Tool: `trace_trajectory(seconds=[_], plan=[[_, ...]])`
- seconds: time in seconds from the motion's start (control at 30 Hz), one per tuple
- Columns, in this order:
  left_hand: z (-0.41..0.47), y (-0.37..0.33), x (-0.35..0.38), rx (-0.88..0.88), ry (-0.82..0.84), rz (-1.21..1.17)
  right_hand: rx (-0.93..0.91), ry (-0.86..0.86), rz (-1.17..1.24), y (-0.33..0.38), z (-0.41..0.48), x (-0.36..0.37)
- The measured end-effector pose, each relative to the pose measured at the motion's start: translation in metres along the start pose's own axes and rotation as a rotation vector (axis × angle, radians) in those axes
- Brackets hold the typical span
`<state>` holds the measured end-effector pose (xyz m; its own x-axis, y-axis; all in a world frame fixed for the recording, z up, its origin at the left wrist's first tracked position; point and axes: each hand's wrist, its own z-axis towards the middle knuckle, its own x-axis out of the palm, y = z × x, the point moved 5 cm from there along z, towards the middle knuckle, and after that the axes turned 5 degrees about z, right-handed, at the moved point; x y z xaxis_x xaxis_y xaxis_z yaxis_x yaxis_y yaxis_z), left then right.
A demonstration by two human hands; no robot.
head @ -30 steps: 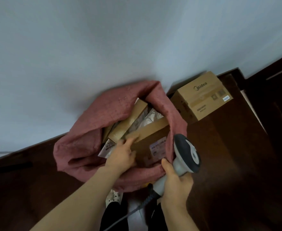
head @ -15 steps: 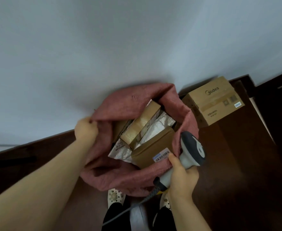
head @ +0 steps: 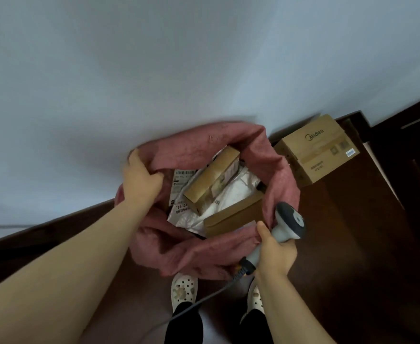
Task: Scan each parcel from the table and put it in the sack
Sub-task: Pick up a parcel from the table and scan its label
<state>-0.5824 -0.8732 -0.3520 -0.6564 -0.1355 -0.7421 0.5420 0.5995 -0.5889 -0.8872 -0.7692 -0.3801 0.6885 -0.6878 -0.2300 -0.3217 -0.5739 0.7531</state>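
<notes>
A pink woven sack (head: 179, 252) stands open on the floor against the wall. Inside lie a long cardboard box (head: 212, 180), a flat brown cardboard parcel (head: 231, 219) at the near right, and white plastic mailers (head: 231, 194) with labels. My left hand (head: 141, 180) grips the sack's left rim and holds it open. My right hand (head: 276, 252) grips the handle of a grey and white barcode scanner (head: 289, 223) at the sack's right rim, thumb against the cloth.
A larger cardboard box marked Midea (head: 315, 150) sits on the dark floor right of the sack, by the white wall. The scanner cable (head: 199, 304) trails down past my feet in white shoes (head: 184, 289). Dark furniture stands at far right.
My left hand left the brown parcel inside the sack and moved to the sack's left rim, pulling it wider. The parcel has settled lower. The right hand stays on the scanner.
</notes>
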Motion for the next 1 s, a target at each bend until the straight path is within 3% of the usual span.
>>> trace_trajectory(seconds=[0.4, 0.57, 0.7, 0.83, 1.0], plan=[[-0.074, 0.005, -0.055, 0.053, 0.168, 0.095, 0.005, 0.005, 0.086, 0.02, -0.073, -0.045], [-0.148, 0.015, -0.103, 0.13, 0.24, 0.148, -0.022, 0.212, 0.187, 0.035, -0.138, -0.059], [-0.23, 0.043, -0.152, 0.165, 0.182, 0.32, -0.009, 0.409, 0.189, 0.02, -0.207, -0.086], [-0.314, 0.09, -0.205, 0.144, 0.111, 0.564, 0.016, 0.602, 0.123, -0.01, -0.288, -0.115], [-0.392, 0.162, -0.273, 0.055, 0.045, 0.664, -0.028, 0.837, -0.036, -0.049, -0.391, -0.13]])
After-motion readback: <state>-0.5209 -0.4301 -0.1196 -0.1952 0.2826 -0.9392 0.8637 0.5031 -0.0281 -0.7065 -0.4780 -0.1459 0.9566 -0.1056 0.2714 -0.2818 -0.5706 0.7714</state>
